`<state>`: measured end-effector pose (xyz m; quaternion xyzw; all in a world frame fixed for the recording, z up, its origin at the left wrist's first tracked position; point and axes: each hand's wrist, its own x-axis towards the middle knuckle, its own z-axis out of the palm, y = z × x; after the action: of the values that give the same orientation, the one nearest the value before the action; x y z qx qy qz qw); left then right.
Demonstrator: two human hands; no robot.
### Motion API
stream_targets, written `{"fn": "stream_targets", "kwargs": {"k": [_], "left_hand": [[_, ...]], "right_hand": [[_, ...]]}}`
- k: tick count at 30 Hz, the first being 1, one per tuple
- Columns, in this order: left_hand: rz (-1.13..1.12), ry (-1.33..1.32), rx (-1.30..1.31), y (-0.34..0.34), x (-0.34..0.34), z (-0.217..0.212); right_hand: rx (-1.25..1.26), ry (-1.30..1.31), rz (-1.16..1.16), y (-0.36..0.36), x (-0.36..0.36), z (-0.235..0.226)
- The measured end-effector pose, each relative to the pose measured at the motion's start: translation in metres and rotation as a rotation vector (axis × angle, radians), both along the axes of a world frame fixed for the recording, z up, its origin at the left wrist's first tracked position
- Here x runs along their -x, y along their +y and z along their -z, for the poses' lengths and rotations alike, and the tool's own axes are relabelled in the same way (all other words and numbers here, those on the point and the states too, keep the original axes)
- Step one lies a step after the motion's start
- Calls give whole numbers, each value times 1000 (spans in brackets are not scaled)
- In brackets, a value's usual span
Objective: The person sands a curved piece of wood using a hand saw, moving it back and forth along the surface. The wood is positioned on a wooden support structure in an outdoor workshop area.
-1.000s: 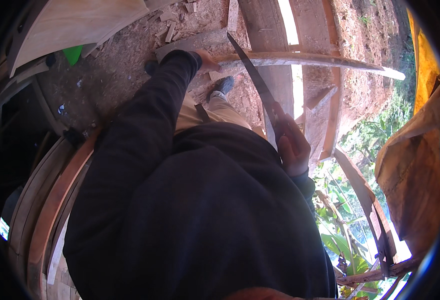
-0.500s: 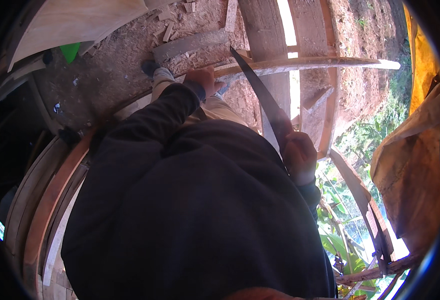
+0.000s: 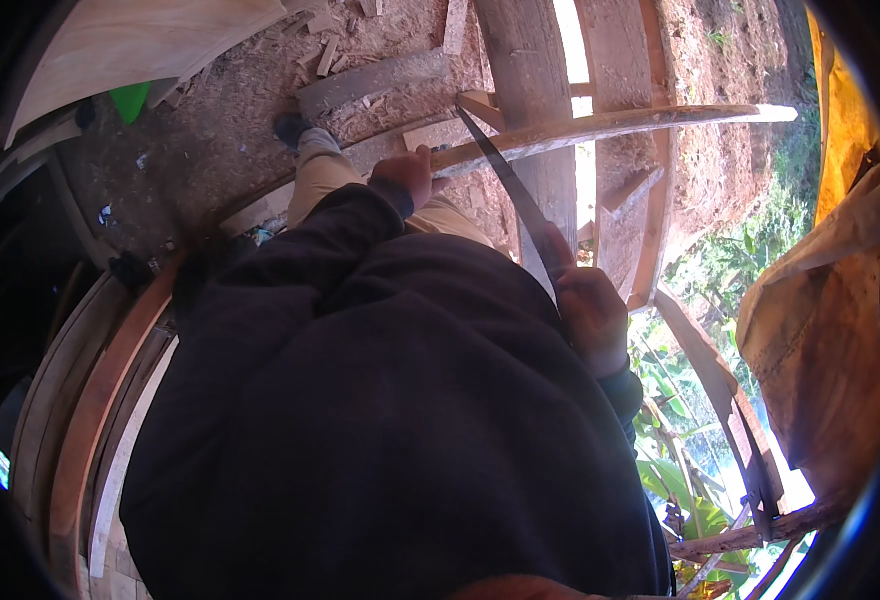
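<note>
My right hand is closed round the handle of a hand saw, its long dark blade slanting up and to the left. The blade crosses a long piece of wood that runs from my left hand out to the right. Whether the teeth bite into the wood is too small to tell. My left hand grips this piece near its left part, with the thumb raised on top. Two wide planks lie beneath the wood and the blade.
Offcuts and shavings litter the ground ahead, beside a grey board. A pale sheet of wood stands at the upper left, curved timbers at the lower left. An orange-brown tarp hangs on the right.
The saw and my right hand have shifted slightly up and to the left, the blade still across the wood. My left hand keeps its grip. My left leg appears a little farther left.
</note>
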<state>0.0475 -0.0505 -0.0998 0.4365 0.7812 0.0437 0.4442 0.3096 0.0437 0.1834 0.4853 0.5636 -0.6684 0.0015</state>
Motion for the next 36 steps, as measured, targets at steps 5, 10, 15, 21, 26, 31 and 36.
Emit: {"fn": "stream_targets", "kwargs": {"k": [5,10,15,21,26,31,36], "left_hand": [[164,259,-336,-10,4,20],[49,7,-106,1,18,1],[69,8,-120,5,21,-6],[142,-3,-27,17,25,-27],[96,79,-90,16,28,-26],[118,101,-100,38,40,-25],[154,116,-97,69,29,-38]], "right_hand": [[-73,-4,-82,-1,-6,8],[-127,24,-77,0,-11,18],[-138,-43,-99,-3,-9,13],[-284,22,-90,-16,-31,33],[-321,54,-82,-6,-16,29],[-376,104,-39,-9,-6,36],[-505,29,-133,-2,-11,26]]}}
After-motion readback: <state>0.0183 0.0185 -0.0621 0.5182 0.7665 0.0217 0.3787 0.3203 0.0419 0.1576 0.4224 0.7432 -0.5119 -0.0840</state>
